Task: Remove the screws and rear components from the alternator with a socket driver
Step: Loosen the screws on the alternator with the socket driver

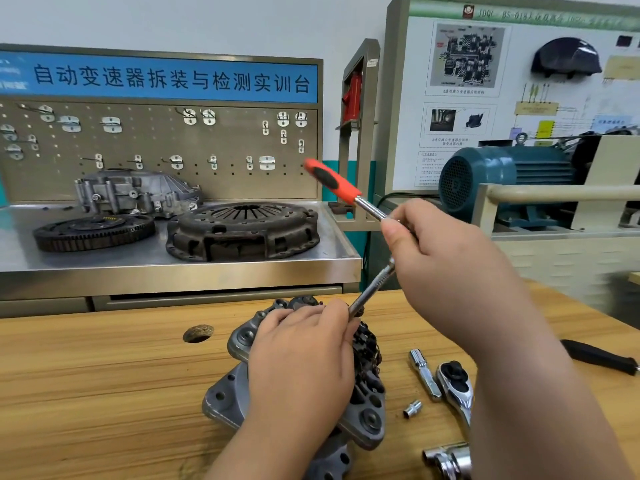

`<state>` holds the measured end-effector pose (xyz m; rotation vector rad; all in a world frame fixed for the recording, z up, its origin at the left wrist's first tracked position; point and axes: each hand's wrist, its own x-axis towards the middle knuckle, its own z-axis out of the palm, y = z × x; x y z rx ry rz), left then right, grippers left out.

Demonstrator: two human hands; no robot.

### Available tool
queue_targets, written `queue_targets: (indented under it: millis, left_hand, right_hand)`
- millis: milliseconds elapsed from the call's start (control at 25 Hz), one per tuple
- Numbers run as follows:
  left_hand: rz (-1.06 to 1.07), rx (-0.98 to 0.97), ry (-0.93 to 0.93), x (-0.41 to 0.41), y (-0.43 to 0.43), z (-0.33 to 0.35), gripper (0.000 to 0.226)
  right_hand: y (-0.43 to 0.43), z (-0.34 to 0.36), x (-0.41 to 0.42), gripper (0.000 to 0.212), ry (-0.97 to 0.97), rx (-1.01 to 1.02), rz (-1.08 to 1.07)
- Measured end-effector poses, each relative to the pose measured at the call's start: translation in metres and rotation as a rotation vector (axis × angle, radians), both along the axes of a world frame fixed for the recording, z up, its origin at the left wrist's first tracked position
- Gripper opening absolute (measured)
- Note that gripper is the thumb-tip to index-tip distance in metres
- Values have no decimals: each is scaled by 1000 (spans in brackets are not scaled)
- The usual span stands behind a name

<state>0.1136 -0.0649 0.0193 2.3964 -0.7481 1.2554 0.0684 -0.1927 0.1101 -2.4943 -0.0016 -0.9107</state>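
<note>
Fingers (329, 315) of the left hand (301, 351) curl over the alternator (232, 393), lying at 6 o'clock on the bench (104, 375); the right hand (446, 261), at 3 o'clock, pinches the shaft of the red-handled driver (334, 181), whose tip is hidden behind them. Meeting the alternator at a slant, the driver may slip off a screw and round its head. A loose socket (412, 408) at 5 o'clock could roll away. Beyond, a blue sign (173, 79) at 10 o'clock reads "自动变速器拆装与检测实训台"; the board (519, 46) at 1 o'clock shows "BS-018", the rest blurred.

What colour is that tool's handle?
The handle is red with a black patch; head view.
</note>
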Motion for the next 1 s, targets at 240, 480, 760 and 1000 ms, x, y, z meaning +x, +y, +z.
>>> queue_targets:
  millis: [240, 480, 760, 1000]
  left_hand:
    - [23, 5, 16, 1, 0, -1, 27]
    - [37, 13, 26, 2, 0, 0, 27]
    - [50, 10, 15, 1, 0, -2, 25]
    - [52, -3, -7, 1, 0, -1, 23]
  right_hand:
    - [-6, -1, 5, 20, 41, 120, 150]
    - [-15, -1, 7, 15, 0, 234, 313]
    - [-15, -7, 18, 25, 32, 118, -3]
    - [-11, -3, 13, 15, 56, 363, 445]
